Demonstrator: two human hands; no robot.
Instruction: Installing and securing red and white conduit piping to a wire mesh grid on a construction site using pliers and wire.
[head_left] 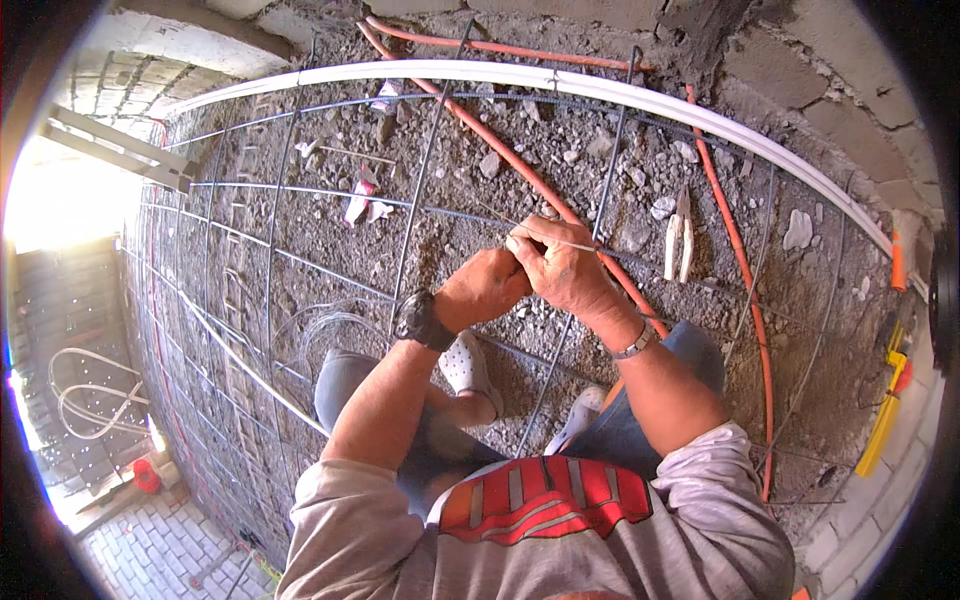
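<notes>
the right hand [568, 275] tightly pinches a thin wire [580, 245], the left hand [485, 288] curls against it, its hold unclear, and uneven pulling could make the wire slip

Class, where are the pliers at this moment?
In the head view, the pliers lie on the gravel to the right of the right hand, between the diagonal orange tube and a steeper orange tube.
</notes>
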